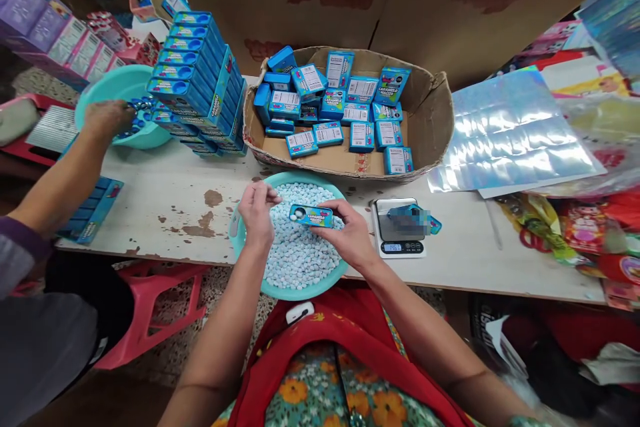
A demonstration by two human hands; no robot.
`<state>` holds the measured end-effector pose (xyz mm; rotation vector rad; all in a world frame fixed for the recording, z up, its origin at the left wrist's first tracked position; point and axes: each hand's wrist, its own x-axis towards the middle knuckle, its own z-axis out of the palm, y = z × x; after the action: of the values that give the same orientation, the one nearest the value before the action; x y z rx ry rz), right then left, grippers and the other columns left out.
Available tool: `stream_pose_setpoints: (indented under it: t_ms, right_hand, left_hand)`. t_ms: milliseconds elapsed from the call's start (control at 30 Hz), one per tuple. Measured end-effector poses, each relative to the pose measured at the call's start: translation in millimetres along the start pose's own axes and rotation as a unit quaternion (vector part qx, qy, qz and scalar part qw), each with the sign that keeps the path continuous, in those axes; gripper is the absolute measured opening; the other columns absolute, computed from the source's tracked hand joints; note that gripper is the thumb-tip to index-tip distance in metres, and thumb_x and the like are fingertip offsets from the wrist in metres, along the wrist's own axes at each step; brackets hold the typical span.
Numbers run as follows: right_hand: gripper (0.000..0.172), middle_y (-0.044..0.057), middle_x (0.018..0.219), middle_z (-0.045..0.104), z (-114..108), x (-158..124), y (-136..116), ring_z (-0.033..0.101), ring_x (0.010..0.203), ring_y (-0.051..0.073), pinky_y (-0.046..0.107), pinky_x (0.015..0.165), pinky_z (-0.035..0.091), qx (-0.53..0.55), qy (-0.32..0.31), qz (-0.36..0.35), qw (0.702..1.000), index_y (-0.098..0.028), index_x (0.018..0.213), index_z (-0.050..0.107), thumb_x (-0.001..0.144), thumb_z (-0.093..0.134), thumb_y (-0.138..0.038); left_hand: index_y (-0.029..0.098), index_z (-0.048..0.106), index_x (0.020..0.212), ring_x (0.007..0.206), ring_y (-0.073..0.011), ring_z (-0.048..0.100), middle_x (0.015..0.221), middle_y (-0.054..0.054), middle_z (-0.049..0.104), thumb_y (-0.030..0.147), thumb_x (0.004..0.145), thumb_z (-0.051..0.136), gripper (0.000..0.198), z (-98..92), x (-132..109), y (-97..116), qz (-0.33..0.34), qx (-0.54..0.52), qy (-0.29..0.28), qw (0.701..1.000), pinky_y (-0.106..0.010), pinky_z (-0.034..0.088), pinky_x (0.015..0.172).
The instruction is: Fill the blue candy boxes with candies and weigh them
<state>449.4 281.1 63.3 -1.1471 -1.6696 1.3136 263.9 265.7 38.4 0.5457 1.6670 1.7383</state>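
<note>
My right hand (350,233) grips a small blue candy box (317,216) by its right end, over a turquoise basin (337,275). White candies show in the round opening at the box's left end. Just left of that opening is my left hand (257,210), with its fingers bunched together; whatever is in them is hidden. Many small white candies (297,257) fill much of the basin below both hands. To the right, a digital scale (403,248) carries blue boxes (413,219), partly blurred over.
Behind the basin stands a cardboard box (430,140) with several blue boxes lying inside. Blue boxes form a tall stack (187,80) to its left. A co-worker's hand (107,117) reaches into another turquoise basin (150,140). Shiny sheets (515,133) and packets (583,227) lie right.
</note>
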Motion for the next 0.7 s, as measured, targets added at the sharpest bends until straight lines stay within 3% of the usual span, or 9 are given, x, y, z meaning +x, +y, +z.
stream_pose_setpoints:
  t_ms: [100, 200, 267, 333, 400, 467, 567, 633, 700]
  right_hand:
    - [0.037, 0.002, 0.099, 0.062, 0, -2, 9, 0.06, 0.093, 0.02, 0.034, 0.085, 0.047, 0.067, -0.009, 0.009, 0.998, -0.023, 0.098, 0.062, 0.066, 0.079, -0.026]
    - [0.044, 0.002, 0.097, 0.063, 1, -4, 16, 0.062, 0.088, 0.019, 0.033, 0.081, 0.051, 0.134, -0.001, 0.041, 0.99, -0.023, 0.099, 0.06, 0.062, 0.081, -0.033]
    - [0.045, 0.002, 0.096, 0.063, 3, -4, 19, 0.062, 0.085, 0.019, 0.033, 0.08, 0.051, 0.142, -0.001, 0.06, 0.988, -0.022, 0.098, 0.06, 0.061, 0.082, -0.035]
    - [0.045, 0.001, 0.095, 0.063, 4, -6, 20, 0.062, 0.084, 0.018, 0.034, 0.08, 0.051, 0.135, -0.006, 0.068, 0.989, -0.022, 0.098, 0.06, 0.06, 0.082, -0.034]
    - [0.044, 0.001, 0.095, 0.063, 2, -8, 19, 0.062, 0.085, 0.018, 0.033, 0.081, 0.051, 0.124, -0.002, 0.067, 0.99, -0.022, 0.098, 0.06, 0.061, 0.082, -0.032]
    - [0.043, 0.002, 0.096, 0.062, -3, -11, 16, 0.062, 0.086, 0.019, 0.033, 0.081, 0.05, 0.108, 0.011, 0.061, 0.992, -0.022, 0.098, 0.061, 0.062, 0.081, -0.03]
    - [0.04, 0.002, 0.098, 0.062, -10, -14, 10, 0.061, 0.09, 0.02, 0.033, 0.082, 0.049, 0.052, 0.031, 0.04, 0.997, -0.022, 0.098, 0.062, 0.063, 0.08, -0.029]
    - [0.036, 0.003, 0.097, 0.062, -12, -16, 5, 0.06, 0.091, 0.021, 0.034, 0.083, 0.048, 0.004, 0.037, 0.021, 0.999, -0.021, 0.097, 0.062, 0.065, 0.079, -0.027]
    - [0.032, 0.003, 0.095, 0.063, -7, -15, 0, 0.059, 0.091, 0.021, 0.034, 0.083, 0.047, -0.04, 0.033, -0.008, 0.999, -0.021, 0.096, 0.062, 0.068, 0.076, -0.023]
  left_hand:
    - [0.016, 0.056, 0.081, 0.081, -0.0181, 0.056, 0.082, -0.006, 0.059, 0.038, 0.086, 0.048, 0.024, -12.6, 5, -40, 0.024, 0.256, -0.046, 0.965, -0.033, 0.045, 0.08]
    - [0.017, 0.059, 0.095, 0.102, -0.0253, 0.051, 0.105, -0.012, 0.06, 0.029, 0.085, 0.05, 0.018, -13.1, -4, -62, 0.06, 0.492, -0.157, 0.854, -0.037, 0.039, 0.087]
    - [0.018, 0.058, 0.099, 0.104, -0.028, 0.05, 0.109, -0.014, 0.058, 0.026, 0.082, 0.052, 0.02, -8.6, -11, -66, 0.069, 0.575, -0.207, 0.789, -0.036, 0.039, 0.083]
    - [0.018, 0.057, 0.095, 0.096, -0.0268, 0.053, 0.102, -0.013, 0.06, 0.025, 0.082, 0.052, 0.016, -4.7, -14, -66, 0.073, 0.592, -0.233, 0.768, -0.033, 0.038, 0.075]
    - [0.019, 0.055, 0.083, 0.084, -0.0226, 0.055, 0.087, -0.009, 0.06, 0.029, 0.083, 0.05, 0.011, -3.8, -12, -65, 0.063, 0.556, -0.222, 0.799, -0.03, 0.037, 0.068]
    - [0.019, 0.049, 0.07, 0.07, -0.0173, 0.052, 0.071, -0.004, 0.055, 0.036, 0.084, 0.049, 0.023, -5.7, -9, -61, 0.026, 0.461, -0.162, 0.872, -0.026, 0.035, 0.061]
    - [0.019, 0.042, 0.066, 0.05, -0.0104, 0.04, 0.06, 0.001, 0.044, 0.046, 0.082, 0.047, 0.031, -9.2, -5, -43, -0.111, 0.179, -0.089, 0.974, -0.022, 0.029, 0.048]
    - [0.019, 0.041, 0.068, 0.043, -0.0075, 0.032, 0.057, 0.004, 0.039, 0.05, 0.078, 0.05, 0.034, -8.0, -8, -21, -0.202, -0.013, -0.089, 0.975, -0.021, 0.024, 0.041]
    - [0.02, 0.038, 0.066, 0.039, -0.0057, 0.028, 0.054, 0.006, 0.036, 0.054, 0.076, 0.054, 0.039, -1.9, -14, 5, -0.218, -0.127, -0.093, 0.963, -0.019, 0.02, 0.037]
